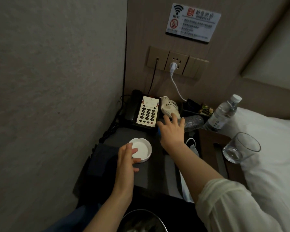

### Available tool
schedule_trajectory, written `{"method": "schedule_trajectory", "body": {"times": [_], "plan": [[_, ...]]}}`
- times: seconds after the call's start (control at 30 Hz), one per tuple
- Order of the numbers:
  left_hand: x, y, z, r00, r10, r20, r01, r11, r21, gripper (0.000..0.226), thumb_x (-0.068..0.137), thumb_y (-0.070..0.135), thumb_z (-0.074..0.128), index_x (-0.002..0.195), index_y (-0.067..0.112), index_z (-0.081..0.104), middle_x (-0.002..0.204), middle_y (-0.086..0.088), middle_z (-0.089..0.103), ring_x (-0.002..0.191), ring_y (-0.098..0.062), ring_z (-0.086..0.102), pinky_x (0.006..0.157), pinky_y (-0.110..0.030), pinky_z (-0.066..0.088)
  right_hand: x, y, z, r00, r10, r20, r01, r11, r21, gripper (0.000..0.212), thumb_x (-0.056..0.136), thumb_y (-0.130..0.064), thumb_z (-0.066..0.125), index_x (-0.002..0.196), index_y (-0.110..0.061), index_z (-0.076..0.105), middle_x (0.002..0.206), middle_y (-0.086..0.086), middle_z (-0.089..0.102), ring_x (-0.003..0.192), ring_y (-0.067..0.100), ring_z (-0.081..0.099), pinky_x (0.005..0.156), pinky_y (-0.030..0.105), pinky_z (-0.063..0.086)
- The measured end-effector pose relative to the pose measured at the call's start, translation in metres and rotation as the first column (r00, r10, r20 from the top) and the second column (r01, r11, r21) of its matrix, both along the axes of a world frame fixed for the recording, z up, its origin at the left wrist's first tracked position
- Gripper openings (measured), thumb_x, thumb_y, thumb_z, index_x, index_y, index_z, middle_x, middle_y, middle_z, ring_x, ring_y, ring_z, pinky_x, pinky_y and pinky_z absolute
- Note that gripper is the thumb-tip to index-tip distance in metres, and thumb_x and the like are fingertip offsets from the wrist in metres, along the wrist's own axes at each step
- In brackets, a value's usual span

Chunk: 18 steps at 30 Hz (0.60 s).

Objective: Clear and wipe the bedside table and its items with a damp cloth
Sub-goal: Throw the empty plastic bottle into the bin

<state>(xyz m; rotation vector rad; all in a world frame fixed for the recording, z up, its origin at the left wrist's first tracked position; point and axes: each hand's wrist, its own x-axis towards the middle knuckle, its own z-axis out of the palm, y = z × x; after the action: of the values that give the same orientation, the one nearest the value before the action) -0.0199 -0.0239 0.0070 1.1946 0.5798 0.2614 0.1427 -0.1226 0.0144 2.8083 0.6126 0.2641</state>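
Dark bedside table (151,174) holds a glossy white ashtray (141,150); both hands' fingers (173,118) spread.

On the counter (146,174) before me, the ashtray (141,150) sits near the front with the telephone (144,113) behind it against the wall. Right of the telephone lies a pouch (168,106). Further right, on the bed (266,148), stand a bottle (223,114) and, nearer me, a glass (241,148).
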Motion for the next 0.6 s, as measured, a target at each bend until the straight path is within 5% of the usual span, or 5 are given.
{"method": "schedule_trajectory", "body": {"times": [0.27,0.6], "plan": [[0.005,0.002,-0.003,0.999,-0.007,-0.039,0.006,0.999,-0.048,0.025,0.099,0.046,0.035,0.107,0.034,0.056,0.112,0.007,0.064,0.094,-0.012,0.063,0.074,-0.032,0.046,0.009,-0.014,-0.009,0.998,0.056,0.036,-0.052,0.992,-0.114,0.044,0.083,-0.026,0.067,0.126,-0.022,0.058,0.145,0.009,0.037,0.14,0.034,0.023,0.113,0.06,0.014],[0.008,-0.004,-0.006,0.998,-0.045,-0.047,0.045,0.999,-0.007,0.023,0.099,0.042,0.038,0.106,0.034,0.058,0.109,0.006,0.065,0.093,-0.015,0.062,0.072,-0.03,0.045,0.005,-0.023,0.0,0.992,0.107,0.061,-0.106,0.994,-0.022,0.046,0.083,-0.02,0.066,0.126,-0.02,0.053,0.144,0.01,0.042,0.138,0.035,0.029,0.114,0.056,0.02]]}}
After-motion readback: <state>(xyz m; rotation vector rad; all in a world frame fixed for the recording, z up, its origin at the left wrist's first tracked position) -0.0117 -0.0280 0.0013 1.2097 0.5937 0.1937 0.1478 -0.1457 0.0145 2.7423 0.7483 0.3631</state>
